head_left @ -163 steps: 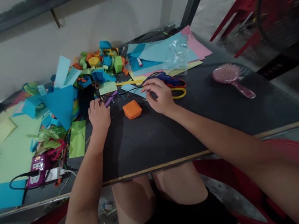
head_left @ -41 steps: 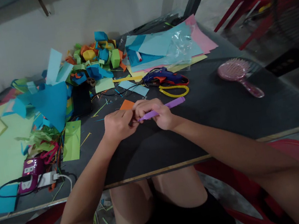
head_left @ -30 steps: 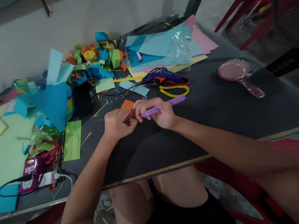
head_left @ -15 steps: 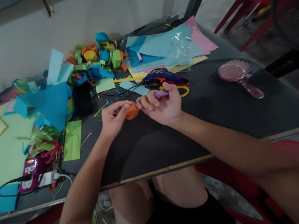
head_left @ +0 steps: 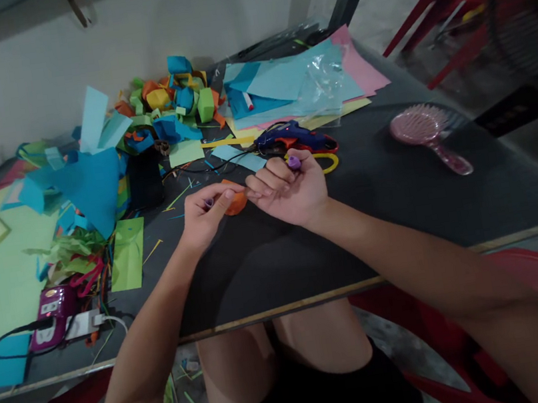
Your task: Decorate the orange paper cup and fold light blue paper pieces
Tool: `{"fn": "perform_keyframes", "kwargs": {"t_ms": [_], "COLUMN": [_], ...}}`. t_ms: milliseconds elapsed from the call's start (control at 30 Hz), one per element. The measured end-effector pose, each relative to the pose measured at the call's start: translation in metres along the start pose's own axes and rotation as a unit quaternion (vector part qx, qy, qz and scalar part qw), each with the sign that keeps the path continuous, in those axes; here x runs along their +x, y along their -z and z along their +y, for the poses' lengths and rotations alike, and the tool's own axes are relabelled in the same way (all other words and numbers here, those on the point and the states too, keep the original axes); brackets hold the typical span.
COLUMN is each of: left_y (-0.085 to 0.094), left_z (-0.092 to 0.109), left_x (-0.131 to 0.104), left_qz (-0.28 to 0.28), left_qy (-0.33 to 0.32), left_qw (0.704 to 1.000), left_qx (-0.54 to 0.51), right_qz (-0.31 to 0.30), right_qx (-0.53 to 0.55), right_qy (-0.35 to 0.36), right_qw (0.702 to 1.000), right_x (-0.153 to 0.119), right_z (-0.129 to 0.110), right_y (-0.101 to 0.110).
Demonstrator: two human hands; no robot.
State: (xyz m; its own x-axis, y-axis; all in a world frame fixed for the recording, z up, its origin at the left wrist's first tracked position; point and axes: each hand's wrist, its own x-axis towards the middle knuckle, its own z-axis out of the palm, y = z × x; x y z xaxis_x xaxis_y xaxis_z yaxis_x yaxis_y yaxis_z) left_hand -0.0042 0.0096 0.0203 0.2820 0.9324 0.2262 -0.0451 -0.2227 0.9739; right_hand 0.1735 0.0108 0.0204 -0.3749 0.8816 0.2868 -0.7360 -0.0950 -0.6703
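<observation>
- Rolled over since the earlier frame, the right hand (head_left: 298,194) now shows its palm side, and the purple marker (head_left: 294,162) that lay crosswise over it is seen nearly end-on.
- Right fingers are curled closed, gripping the marker near the base of the thumb; its visible end faces roughly toward the viewer, and the rest of its length is hidden.
- Left hand (head_left: 200,222) has thumb and forefinger stretched toward the right fingertips, with a small purple cap-like piece (head_left: 208,203) held in the curl of its fingers.
- Both sets of fingertips meet or nearly meet; whether anything thin is pinched between them I cannot tell.
- Orange folded paper (head_left: 236,204) sits on the desk (head_left: 279,267), partly hidden behind the left fingertips and just left of the right ones. It looks nearer the left hand, with no clear long axis; contact cannot be told.
- Beyond the right hand lie the blue glue gun (head_left: 292,136) and a yellow-handled tool (head_left: 331,163).
</observation>
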Motion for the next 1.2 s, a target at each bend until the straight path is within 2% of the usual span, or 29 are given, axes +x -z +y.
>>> {"fn": "perform_keyframes", "kwargs": {"t_ms": [267, 433, 600, 767, 900, 1000, 1200], "left_y": [0.002, 0.021, 0.039, 0.04, 0.039, 0.04, 0.041], "left_z": [-0.003, -0.013, -0.026, -0.033, -0.033, -0.033, -0.035], "left_x": [0.0, 0.01, 0.02, 0.021, 0.021, 0.021, 0.022], "left_qz": [0.0, 0.052, 0.086, 0.077, 0.079, 0.083, 0.051], "left_qy": [0.0, -0.005, -0.006, 0.008, -0.006, -0.012, -0.019], "left_qw": [1.0, 0.998, 0.995, 0.994, 0.99, 0.987, 0.986], "left_qx": [0.003, 0.042, 0.046, 0.075, 0.113, 0.134, 0.16], "right_qz": [-0.016, 0.016, 0.014, 0.023, 0.002, -0.021, -0.04], "right_qx": [0.004, 0.029, 0.039, 0.025, 0.014, -0.018, -0.105], "right_qy": [0.018, -0.004, -0.004, -0.01, -0.004, 0.011, 0.041], "right_qw": [1.0, 0.999, 0.999, 0.999, 1.0, 1.0, 0.993], "right_x": [0.0, 0.0, 0.0, 0.0, 0.0, 0.001, 0.0], "right_z": [0.0, 0.0, 0.0, -0.001, -0.002, -0.002, -0.004], "right_y": [0.001, -0.001, -0.004, -0.006, -0.005, -0.004, -0.008]}}
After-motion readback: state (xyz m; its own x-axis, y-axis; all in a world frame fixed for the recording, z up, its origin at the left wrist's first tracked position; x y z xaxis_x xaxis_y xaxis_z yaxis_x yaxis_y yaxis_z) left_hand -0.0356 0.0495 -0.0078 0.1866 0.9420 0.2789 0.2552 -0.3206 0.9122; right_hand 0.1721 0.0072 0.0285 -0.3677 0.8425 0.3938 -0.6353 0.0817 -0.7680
